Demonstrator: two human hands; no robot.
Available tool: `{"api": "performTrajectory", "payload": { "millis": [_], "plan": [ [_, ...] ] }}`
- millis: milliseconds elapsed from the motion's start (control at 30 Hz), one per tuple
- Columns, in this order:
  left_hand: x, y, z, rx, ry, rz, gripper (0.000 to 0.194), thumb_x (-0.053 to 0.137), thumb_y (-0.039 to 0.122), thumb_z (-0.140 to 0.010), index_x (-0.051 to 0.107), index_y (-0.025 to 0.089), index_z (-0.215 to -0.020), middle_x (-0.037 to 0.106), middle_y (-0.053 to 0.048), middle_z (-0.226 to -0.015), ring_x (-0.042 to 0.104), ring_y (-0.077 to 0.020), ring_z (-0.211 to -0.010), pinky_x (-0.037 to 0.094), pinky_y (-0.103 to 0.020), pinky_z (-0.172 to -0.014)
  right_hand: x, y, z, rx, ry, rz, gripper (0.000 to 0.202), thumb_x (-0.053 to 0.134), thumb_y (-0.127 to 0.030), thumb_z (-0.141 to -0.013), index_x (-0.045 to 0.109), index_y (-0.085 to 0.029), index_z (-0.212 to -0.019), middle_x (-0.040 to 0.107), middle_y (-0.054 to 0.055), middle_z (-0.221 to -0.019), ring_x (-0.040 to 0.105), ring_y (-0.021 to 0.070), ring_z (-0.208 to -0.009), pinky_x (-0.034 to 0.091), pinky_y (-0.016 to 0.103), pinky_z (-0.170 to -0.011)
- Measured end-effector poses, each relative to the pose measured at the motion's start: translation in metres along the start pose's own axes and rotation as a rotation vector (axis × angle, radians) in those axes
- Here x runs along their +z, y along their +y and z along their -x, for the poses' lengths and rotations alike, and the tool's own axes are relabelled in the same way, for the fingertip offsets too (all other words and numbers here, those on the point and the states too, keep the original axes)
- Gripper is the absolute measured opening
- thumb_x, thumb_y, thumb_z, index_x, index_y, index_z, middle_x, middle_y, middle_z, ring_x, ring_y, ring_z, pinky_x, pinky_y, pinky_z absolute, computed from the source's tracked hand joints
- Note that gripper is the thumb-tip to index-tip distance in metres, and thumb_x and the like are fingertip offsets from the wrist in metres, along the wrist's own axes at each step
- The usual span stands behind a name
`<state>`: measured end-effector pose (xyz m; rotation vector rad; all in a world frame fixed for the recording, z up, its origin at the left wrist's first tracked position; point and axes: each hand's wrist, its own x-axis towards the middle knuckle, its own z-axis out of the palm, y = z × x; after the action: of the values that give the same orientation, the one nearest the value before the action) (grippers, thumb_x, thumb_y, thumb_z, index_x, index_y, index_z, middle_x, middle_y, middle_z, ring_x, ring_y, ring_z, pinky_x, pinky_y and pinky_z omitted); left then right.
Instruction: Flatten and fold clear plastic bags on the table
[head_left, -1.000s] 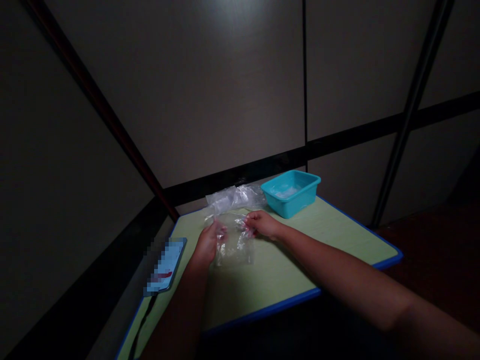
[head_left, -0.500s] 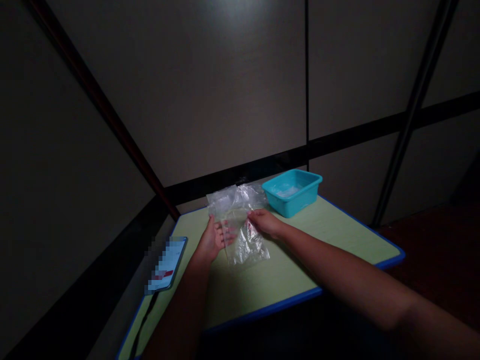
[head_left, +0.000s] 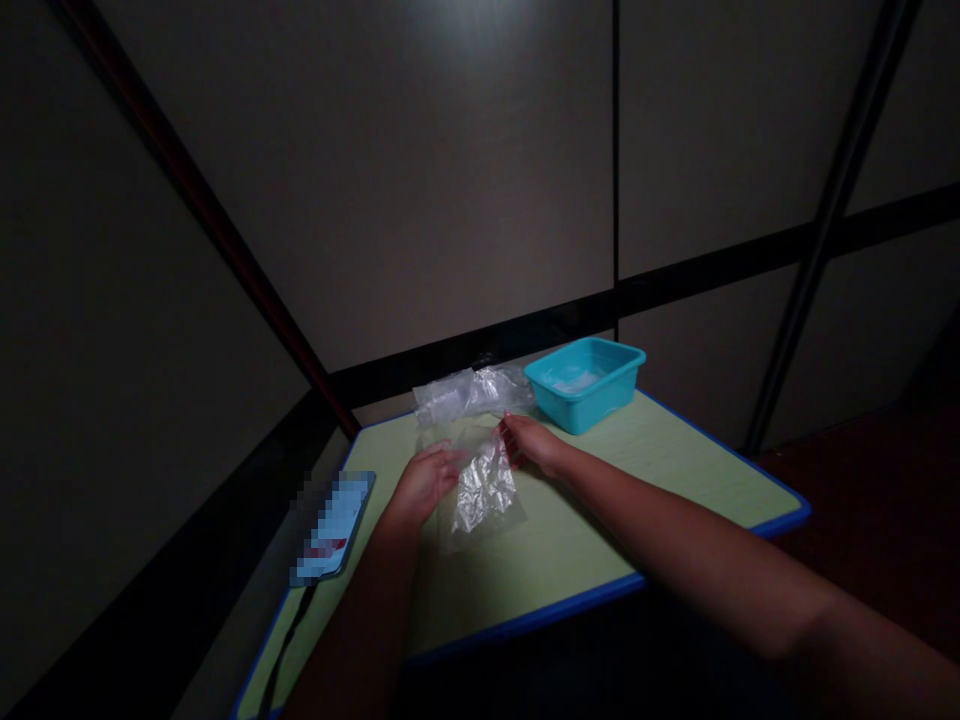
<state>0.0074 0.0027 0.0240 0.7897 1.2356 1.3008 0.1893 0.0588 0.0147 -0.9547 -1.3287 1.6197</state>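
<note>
A clear, crinkled plastic bag [head_left: 486, 492] hangs between my hands above the table, with its lower edge toward me. My left hand [head_left: 426, 482] is at the bag's upper left edge, fingers bent over it and closed on the film. At the upper right corner, my right hand [head_left: 529, 442] pinches the bag between thumb and fingers. Beyond both hands, more clear plastic bags [head_left: 457, 397] lie flat along the table's back edge. A turquoise plastic basin [head_left: 581, 410] stands just past my right hand, with some clear or whitish material inside.
The pale green table [head_left: 675, 480] has a blue rim and stands against a panelled wall [head_left: 465, 200]. A phone [head_left: 337, 525] with a partly pixelated screen lies at the left edge, and a dark cord [head_left: 289, 640] runs from it toward me.
My left hand has turned from open, palm up behind the bag, to closed over its edge. The bag has shifted slightly left and down. My right hand has barely moved.
</note>
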Motion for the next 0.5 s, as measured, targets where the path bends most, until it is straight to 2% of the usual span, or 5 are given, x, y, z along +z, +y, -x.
{"api": "performTrajectory", "payload": {
  "millis": [100,233,333,433,500],
  "plan": [
    [0.001,0.006,0.002,-0.026,0.0,0.049,0.012,0.046,0.016,-0.086,0.05,0.014,-0.097,0.068,-0.012,-0.089,0.067,-0.0172,-0.067,0.052,-0.028,-0.059,-0.002,-0.001,-0.002,-0.074,0.165,0.064,0.028,0.047,-0.045,-0.086,0.053,-0.02,-0.075,0.051,-0.002,-0.058,0.048,0.0122,-0.049,0.037,0.023,-0.042],
    [0.002,0.012,0.004,-0.114,-0.043,0.171,0.012,0.038,0.017,-0.089,0.047,0.015,-0.097,0.065,-0.015,-0.098,0.068,-0.0224,-0.085,0.054,-0.038,-0.072,-0.005,-0.005,0.001,-0.446,0.315,0.272,0.022,0.063,-0.04,-0.074,0.056,-0.02,-0.077,0.056,0.0,-0.069,0.052,0.0142,-0.067,0.042,0.026,-0.06],
    [0.002,0.013,0.003,-0.181,-0.073,0.226,0.018,0.033,0.02,-0.091,0.045,0.014,-0.102,0.063,-0.017,-0.103,0.067,-0.0238,-0.088,0.054,-0.039,-0.073,-0.002,-0.012,0.011,-0.561,0.046,0.287,0.031,0.061,-0.049,-0.075,0.061,-0.018,-0.078,0.063,0.003,-0.077,0.056,0.016,-0.076,0.044,0.03,-0.072],
    [0.0,0.012,0.0,-0.24,-0.102,0.269,0.025,0.031,0.025,-0.092,0.042,0.014,-0.112,0.061,-0.019,-0.108,0.067,-0.0257,-0.089,0.054,-0.042,-0.072,0.002,-0.014,0.021,-0.371,-0.445,0.212,0.05,0.055,-0.062,-0.075,0.065,-0.013,-0.075,0.067,0.007,-0.071,0.062,0.0181,-0.074,0.045,0.035,-0.079],
    [-0.001,0.011,-0.001,-0.272,-0.104,0.268,0.027,0.03,0.026,-0.093,0.041,0.014,-0.115,0.059,-0.019,-0.11,0.067,-0.026,-0.088,0.054,-0.043,-0.072,0.004,-0.012,0.023,-0.23,-0.633,0.196,0.056,0.057,-0.065,-0.072,0.067,-0.009,-0.077,0.068,0.009,-0.069,0.064,0.0205,-0.076,0.045,0.038,-0.082]
  ]
}}
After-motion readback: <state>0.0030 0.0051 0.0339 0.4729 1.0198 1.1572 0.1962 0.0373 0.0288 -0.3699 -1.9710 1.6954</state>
